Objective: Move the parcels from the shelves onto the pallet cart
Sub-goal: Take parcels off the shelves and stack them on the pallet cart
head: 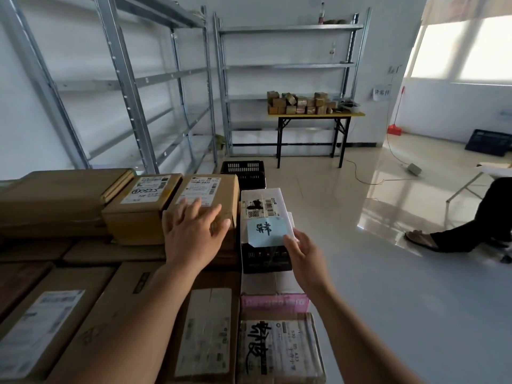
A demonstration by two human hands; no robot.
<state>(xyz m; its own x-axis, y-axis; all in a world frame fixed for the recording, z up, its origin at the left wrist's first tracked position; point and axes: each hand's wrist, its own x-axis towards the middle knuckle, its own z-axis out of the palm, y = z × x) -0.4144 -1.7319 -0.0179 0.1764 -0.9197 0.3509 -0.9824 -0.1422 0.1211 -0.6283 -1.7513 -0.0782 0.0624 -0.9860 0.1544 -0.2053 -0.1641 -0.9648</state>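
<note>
A black slotted crate (pixel 243 173) stands on the floor beyond the stacked parcels; whether anything lies in it cannot be seen. On the yellow-topped counter (pixel 315 114) at the back sits a heap of small brown boxes (pixel 300 103), and another dark crate (pixel 489 142) lies on the floor at far right. The metal shelves (pixel 291 65) behind show bare boards apart from a few small, unclear items. The parcels fill the lower left in layers, hiding whatever carries them. The left hand (pixel 194 231) lies flat with fingers spread on a brown parcel (pixel 206 198) whose white shipping label has a barcode too small to read. The right hand (pixel 303 254) grips the near corner of a white-and-black box (pixel 261 217) just beside it, thumb against a pale blue note (pixel 266 232) bearing a handwritten character. Nearer, a taped parcel (pixel 279 347) carries bold black handwriting and "530", and a pink box edge (pixel 274 302) shows blurred white lettering. A seated person's leg and sandal (pixel 421 239) are cut off at the right edge.
</note>
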